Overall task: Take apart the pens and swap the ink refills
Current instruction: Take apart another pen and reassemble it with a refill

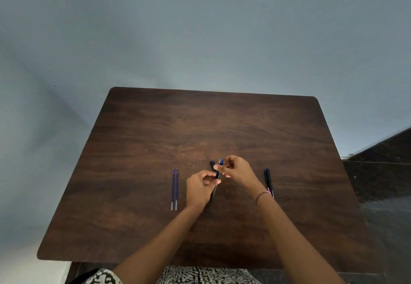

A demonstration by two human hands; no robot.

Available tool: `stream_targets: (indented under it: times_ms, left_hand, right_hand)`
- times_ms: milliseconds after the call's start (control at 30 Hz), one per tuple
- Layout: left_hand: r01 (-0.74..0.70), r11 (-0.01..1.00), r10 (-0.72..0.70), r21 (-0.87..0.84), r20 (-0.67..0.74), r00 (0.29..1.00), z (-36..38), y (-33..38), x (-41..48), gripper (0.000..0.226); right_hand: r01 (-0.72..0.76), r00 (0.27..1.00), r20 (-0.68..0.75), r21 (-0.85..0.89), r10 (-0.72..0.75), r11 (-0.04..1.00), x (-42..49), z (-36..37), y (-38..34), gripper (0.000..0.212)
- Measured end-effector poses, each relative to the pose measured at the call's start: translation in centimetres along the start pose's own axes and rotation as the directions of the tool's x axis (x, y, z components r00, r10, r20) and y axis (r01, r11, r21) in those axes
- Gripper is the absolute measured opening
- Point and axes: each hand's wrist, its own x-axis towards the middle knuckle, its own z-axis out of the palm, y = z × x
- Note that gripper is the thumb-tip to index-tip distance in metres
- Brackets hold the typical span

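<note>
Head: left hand [200,187] grips black pen barrel [213,193]; right hand [236,169] pinches blue piece [221,161].

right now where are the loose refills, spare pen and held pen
loose refills [177,185]: head view, middle of right one
spare pen [268,177]: head view, upper barrel
held pen [212,194]: head view, lower barrel

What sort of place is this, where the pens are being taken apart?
Probably a plain room in a home, not a workshop: a dark wooden table standing before a bare pale blue-grey wall, with dark polished stone tiling at the right.
</note>
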Motion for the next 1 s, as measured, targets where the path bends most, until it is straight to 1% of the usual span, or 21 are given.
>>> stream_targets:
  times_ms: [33, 100, 133, 167, 233, 267, 333, 367, 433, 567, 600, 667, 733, 767, 833, 900, 933, 1000]
  left_hand:
    - [-0.003, 1.000, 0.003, -0.002, -0.002, 1.000, 0.0, 0.0, 0.0, 0.021]
    - [0.001, 1.000, -0.001, -0.010, -0.010, 1.000, -0.2, 0.1, 0.2, 0.020]
    - [0.005, 1.000, -0.005, -0.016, -0.014, 1.000, -0.2, 0.1, 0.3, 0.020]
    - [0.009, 1.000, -0.010, -0.024, -0.016, 1.000, -0.3, 0.0, 0.4, 0.020]
    - [0.014, 0.999, -0.015, -0.048, -0.017, 1.000, -0.3, 0.1, 0.5, 0.019]
    - [0.016, 0.998, -0.017, -0.055, -0.016, 1.000, -0.3, 0.2, 0.5, 0.019]
    - [0.018, 0.997, -0.019, -0.068, -0.014, 1.000, -0.2, 0.4, 0.5, 0.019]
    - [0.021, 0.997, -0.022, -0.081, -0.011, 1.000, -0.1, 0.4, 0.5, 0.019]
    - [0.028, 0.996, -0.029, -0.088, -0.006, 1.000, -0.1, 0.4, 0.5, 0.019]
    - [0.026, 0.998, -0.027, -0.049, -0.027, 0.999, -0.2, 0.3, 0.6, 0.019]
    - [0.026, 0.998, -0.027, -0.049, -0.029, 0.999, -0.2, 0.4, 0.6, 0.019]
    - [0.035, 0.998, -0.036, -0.055, -0.022, 0.999, -0.1, 0.2, 0.7, 0.020]
    - [0.048, 0.997, -0.049, -0.052, -0.011, 0.999, -0.1, 0.2, 0.6, 0.021]
    - [0.050, 0.997, -0.050, -0.056, -0.007, 0.999, 0.0, 0.3, 0.6, 0.020]
    - [0.050, 0.997, -0.050, -0.066, 0.001, 0.999, 0.1, 0.3, 0.6, 0.019]
    - [0.054, 0.997, -0.054, -0.059, 0.002, 0.999, 0.1, 0.4, 0.7, 0.018]
    - [0.056, 0.997, -0.056, -0.057, 0.000, 0.998, 0.0, 0.4, 0.7, 0.018]
    - [0.054, 0.997, -0.054, -0.056, -0.001, 0.999, 0.0, 0.3, 0.8, 0.018]
  right_hand:
    - [0.007, 0.999, 0.053, 0.042, -0.010, 0.999, 0.0, 0.1, 0.0, 0.032]
    - [-0.006, 0.987, 0.160, 0.187, -0.024, 0.982, -0.2, 0.2, 0.0, 0.025]
    - [-0.007, 0.982, 0.184, 0.232, -0.037, 0.973, -0.2, 0.2, 0.1, 0.021]
    - [0.014, 0.983, 0.174, 0.228, -0.055, 0.974, -0.2, 0.3, 0.3, 0.018]
    - [0.066, 0.994, 0.078, 0.132, -0.077, 0.989, -0.1, 0.4, 0.4, 0.013]
    - [0.069, 0.997, 0.025, 0.088, -0.071, 0.994, -0.1, 0.5, 0.5, 0.012]
    - [0.050, 0.998, -0.039, 0.058, -0.047, 0.997, 0.1, 0.8, 0.5, 0.022]
    - [0.039, 0.999, -0.034, 0.074, -0.036, 0.997, 0.1, 0.9, 0.4, 0.027]
    - [0.019, 0.999, 0.028, 0.154, -0.024, 0.988, 0.2, 0.8, 0.1, 0.027]
    - [0.023, 0.990, 0.127, 0.240, -0.055, 0.970, 0.4, 0.1, -0.1, 0.014]
    - [0.030, 0.990, 0.127, 0.231, -0.060, 0.972, 0.5, -0.1, -0.1, 0.011]
    - [0.041, 0.996, 0.075, 0.149, -0.053, 0.988, 0.6, -0.2, -0.4, 0.006]
    - [0.047, 0.999, 0.009, 0.050, -0.047, 0.998, 1.0, -0.2, -0.3, 0.015]
    - [0.044, 0.999, 0.008, 0.028, -0.044, 0.999, 1.0, -0.2, -0.4, 0.014]
    - [0.052, 0.995, 0.085, 0.059, -0.057, 0.997, 1.0, -0.2, -0.4, 0.008]
    - [0.055, 0.982, 0.169, 0.145, -0.080, 0.988, 0.8, -0.4, -0.3, 0.021]
    - [0.052, 0.978, 0.189, 0.179, -0.086, 0.982, 0.7, -0.5, -0.3, 0.023]
    - [0.066, 0.981, 0.167, 0.188, -0.098, 0.980, 0.7, -0.7, -0.2, 0.019]
